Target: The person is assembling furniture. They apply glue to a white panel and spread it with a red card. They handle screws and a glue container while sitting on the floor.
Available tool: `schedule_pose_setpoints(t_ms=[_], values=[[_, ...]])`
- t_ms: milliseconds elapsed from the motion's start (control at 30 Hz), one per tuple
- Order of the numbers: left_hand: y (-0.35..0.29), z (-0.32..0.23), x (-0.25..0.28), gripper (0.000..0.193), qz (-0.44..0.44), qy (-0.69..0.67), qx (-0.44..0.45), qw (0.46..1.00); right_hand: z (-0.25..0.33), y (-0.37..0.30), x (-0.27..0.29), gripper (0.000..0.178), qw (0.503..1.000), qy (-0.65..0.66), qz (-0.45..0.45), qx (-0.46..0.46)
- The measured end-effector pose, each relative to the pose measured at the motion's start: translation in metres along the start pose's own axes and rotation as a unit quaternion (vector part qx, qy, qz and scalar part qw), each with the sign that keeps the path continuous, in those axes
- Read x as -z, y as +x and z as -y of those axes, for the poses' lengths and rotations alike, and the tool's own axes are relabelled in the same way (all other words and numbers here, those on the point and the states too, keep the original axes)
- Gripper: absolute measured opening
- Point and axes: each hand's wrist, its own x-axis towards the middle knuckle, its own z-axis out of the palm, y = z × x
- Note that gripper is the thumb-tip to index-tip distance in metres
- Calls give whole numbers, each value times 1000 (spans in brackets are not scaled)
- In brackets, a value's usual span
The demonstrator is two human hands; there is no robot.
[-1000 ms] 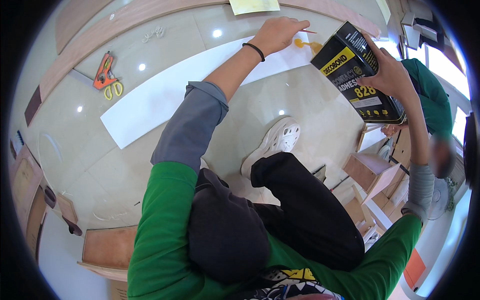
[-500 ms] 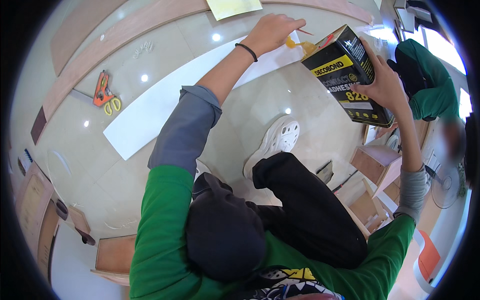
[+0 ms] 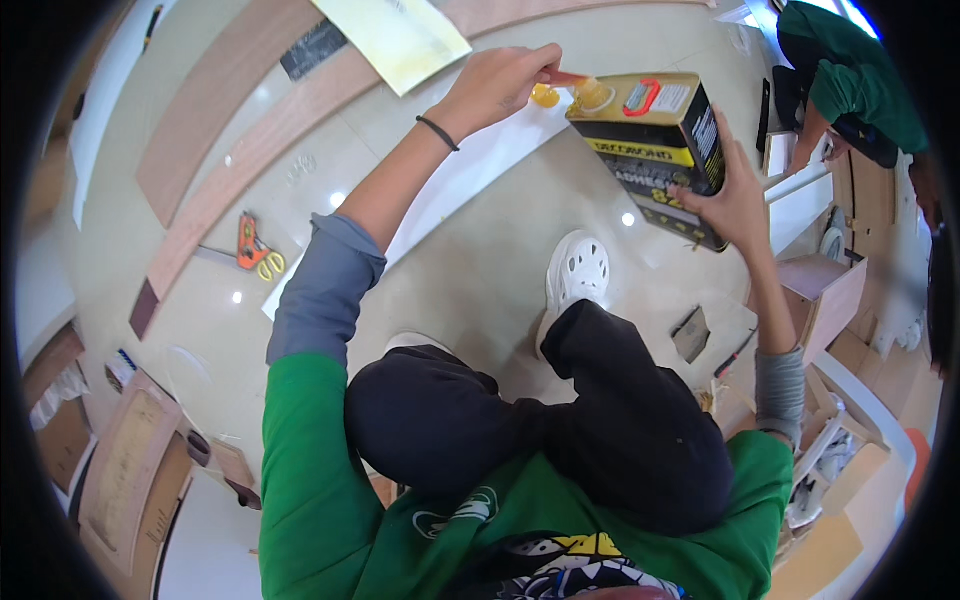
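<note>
My right hand (image 3: 735, 192) grips the side of a black and yellow rectangular adhesive tin (image 3: 645, 135), held up in front of me with its gold top showing. Yellow glue coats the round opening (image 3: 593, 97) at the top's left corner. My left hand (image 3: 500, 88) is closed on a thin reddish strip (image 3: 568, 78), whose far end meets that opening. Below and left of the tin lies a long white panel (image 3: 480, 170) on the floor, partly hidden by my left arm. A yellow blob of glue (image 3: 545, 95) shows at the panel's far end.
Curved wooden strips (image 3: 230, 170) and a pale yellow sheet (image 3: 395, 40) lie beyond my left arm. Yellow-handled scissors (image 3: 270, 265) rest beside an orange tool (image 3: 249, 240). Another person in green (image 3: 865, 85) bends at the far right, near wooden boxes (image 3: 815, 285).
The tin has tipped back toward upright, its top now facing me more. Glue streaming from it earlier is no longer pouring. My left hand has brought the strip to the opening.
</note>
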Motion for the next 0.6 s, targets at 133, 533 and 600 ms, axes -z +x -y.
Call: schedule_pose_setpoints(t_ms=[133, 533, 600], values=[[18, -12, 15, 13, 82, 73, -43, 993, -32, -32, -23, 113, 985, 128, -69, -93], [41, -25, -10, 28, 143, 216, -158, 953, -154, -20, -81, 116, 900, 263, -315, -144], [39, -31, -10, 29, 151, 205, -136, 957, -174, -16, -98, 111, 883, 298, -342, -118]])
